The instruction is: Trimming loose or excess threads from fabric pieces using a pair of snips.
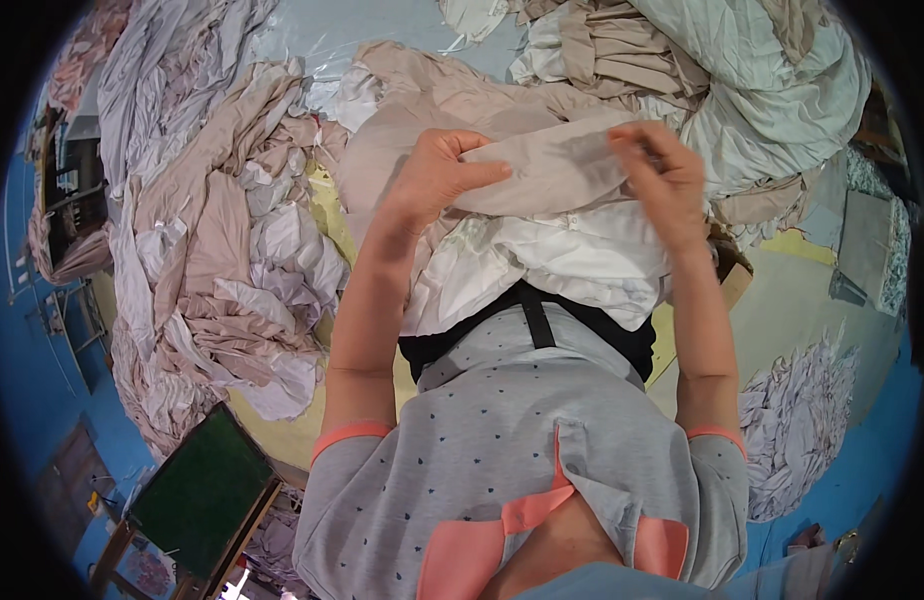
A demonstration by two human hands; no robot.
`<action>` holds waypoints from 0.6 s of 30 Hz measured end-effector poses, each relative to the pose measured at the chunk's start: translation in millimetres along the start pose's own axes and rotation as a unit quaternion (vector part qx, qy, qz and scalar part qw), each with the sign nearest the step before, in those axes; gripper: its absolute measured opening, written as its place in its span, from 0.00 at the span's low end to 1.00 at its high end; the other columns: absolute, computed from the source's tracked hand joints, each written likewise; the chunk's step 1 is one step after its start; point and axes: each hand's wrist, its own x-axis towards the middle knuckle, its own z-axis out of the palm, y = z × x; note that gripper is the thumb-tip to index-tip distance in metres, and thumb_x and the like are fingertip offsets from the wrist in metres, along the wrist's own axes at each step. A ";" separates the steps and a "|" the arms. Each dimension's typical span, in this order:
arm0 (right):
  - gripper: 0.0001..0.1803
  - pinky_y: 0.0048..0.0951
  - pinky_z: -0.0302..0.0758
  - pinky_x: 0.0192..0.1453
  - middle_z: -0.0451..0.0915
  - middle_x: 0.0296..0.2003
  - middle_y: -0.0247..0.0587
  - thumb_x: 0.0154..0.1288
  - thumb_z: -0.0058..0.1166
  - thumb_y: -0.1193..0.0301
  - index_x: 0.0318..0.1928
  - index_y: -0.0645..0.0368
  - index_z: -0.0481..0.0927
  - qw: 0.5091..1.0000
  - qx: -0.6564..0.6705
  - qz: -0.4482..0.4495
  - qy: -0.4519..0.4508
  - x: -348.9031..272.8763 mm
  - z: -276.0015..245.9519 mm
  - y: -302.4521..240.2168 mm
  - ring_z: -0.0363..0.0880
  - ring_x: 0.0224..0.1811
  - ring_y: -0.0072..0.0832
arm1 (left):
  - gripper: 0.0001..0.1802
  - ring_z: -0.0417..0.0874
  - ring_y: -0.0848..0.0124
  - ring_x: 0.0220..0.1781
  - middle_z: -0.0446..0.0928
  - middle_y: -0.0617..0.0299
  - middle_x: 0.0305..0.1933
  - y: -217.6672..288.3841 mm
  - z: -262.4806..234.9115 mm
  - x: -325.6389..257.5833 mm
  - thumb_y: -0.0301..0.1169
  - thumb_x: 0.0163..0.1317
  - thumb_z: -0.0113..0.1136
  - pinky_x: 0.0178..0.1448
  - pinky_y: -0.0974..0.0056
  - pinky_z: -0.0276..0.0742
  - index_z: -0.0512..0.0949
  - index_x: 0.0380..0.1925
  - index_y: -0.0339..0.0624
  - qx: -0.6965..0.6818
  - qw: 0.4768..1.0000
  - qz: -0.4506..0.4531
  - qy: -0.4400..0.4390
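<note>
A beige fabric piece (552,172) is stretched between both hands in front of my chest. My left hand (437,178) grips its left edge, thumb on top. My right hand (664,180) pinches its right edge with curled fingers. Under the beige piece hangs white cloth (562,262), bunched over my lap above a black strap (535,318) on my grey dotted shirt.
Heaps of beige and white fabric (222,260) cover the table on the left and ahead. Pale green cloth (772,90) is piled at the upper right. A dark green stool top (204,490) stands lower left. White scraps (792,430) lie on the blue floor at right.
</note>
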 end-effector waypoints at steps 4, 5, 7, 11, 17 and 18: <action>0.07 0.13 0.63 0.32 0.78 0.31 0.25 0.65 0.55 0.76 0.42 0.63 0.81 0.997 -0.017 0.008 -0.069 -2.9 34.7 2.1 0.68 0.29 0.09 | 0.11 0.81 0.79 0.29 0.83 0.61 0.31 -6.4 -2.3 -0.9 0.24 0.53 0.65 0.33 0.73 0.77 0.83 0.37 0.30 0.069 0.997 -0.026 -0.010; 0.07 0.13 0.64 0.32 0.77 0.30 0.25 0.65 0.55 0.76 0.42 0.63 0.81 0.994 0.012 0.046 -0.101 -3.3 39.3 2.4 0.68 0.29 0.09 | 0.11 0.81 0.79 0.29 0.83 0.61 0.31 -5.3 -1.8 -1.5 0.24 0.53 0.65 0.33 0.73 0.77 0.83 0.37 0.30 0.070 0.997 -0.026 -0.011; 0.07 0.14 0.63 0.27 0.76 0.26 0.25 0.65 0.56 0.73 0.40 0.64 0.81 0.983 0.091 0.104 -0.121 -7.1 53.1 2.5 0.67 0.24 0.09 | 0.11 0.81 0.80 0.33 0.83 0.63 0.34 -2.7 0.6 -4.7 0.21 0.55 0.62 0.38 0.74 0.77 0.82 0.39 0.31 0.047 0.999 -0.009 -0.009; 0.10 0.15 0.55 0.17 0.73 0.22 0.23 0.64 0.60 0.66 0.38 0.60 0.80 0.968 0.110 0.214 -0.071 -31.2 69.1 0.4 0.62 0.17 0.09 | 0.11 0.81 0.79 0.33 0.83 0.63 0.35 -9.3 5.4 -3.4 0.21 0.55 0.63 0.38 0.73 0.78 0.82 0.40 0.33 -0.007 1.000 -0.004 0.003; 0.13 0.13 0.54 0.18 0.73 0.23 0.24 0.61 0.64 0.68 0.43 0.61 0.80 0.927 0.277 0.234 0.095 -54.9 85.1 -4.5 0.63 0.17 0.10 | 0.13 0.79 0.81 0.31 0.82 0.66 0.35 -27.8 39.2 -8.3 0.23 0.55 0.65 0.34 0.74 0.75 0.81 0.41 0.34 -0.184 0.983 0.001 -0.006; 0.13 0.13 0.54 0.18 0.73 0.23 0.24 0.61 0.64 0.68 0.43 0.61 0.80 0.927 0.275 0.235 0.098 -55.6 84.3 -3.0 0.63 0.17 0.10 | 0.11 0.79 0.81 0.32 0.81 0.66 0.35 -34.5 45.4 -8.1 0.22 0.56 0.65 0.35 0.74 0.75 0.81 0.40 0.35 -0.191 0.981 0.018 -0.007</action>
